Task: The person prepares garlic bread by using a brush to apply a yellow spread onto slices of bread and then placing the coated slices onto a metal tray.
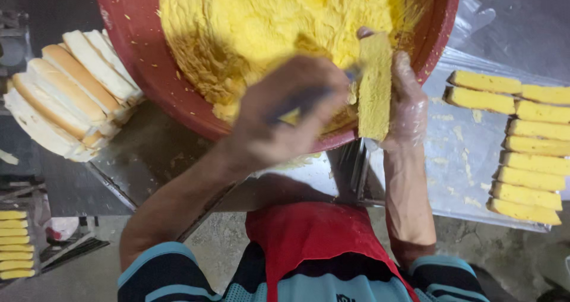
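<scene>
A big red bowl (133, 46) holds a mound of yellow paste (261, 23). My right hand (407, 103), in a clear plastic glove, holds an upright slice of bread (375, 88) coated in yellow paste at the bowl's near rim. My left hand (288, 115), blurred by motion, grips a thin spreading tool (297, 109) whose tip meets the slice. Part of the tool is hidden by my fingers.
Plain bread slices (65, 94) are stacked at the left beside the bowl. A metal tray (457, 159) on the right carries several yellow-coated slices (528, 153) in a column. More coated slices (16, 245) lie at the lower left.
</scene>
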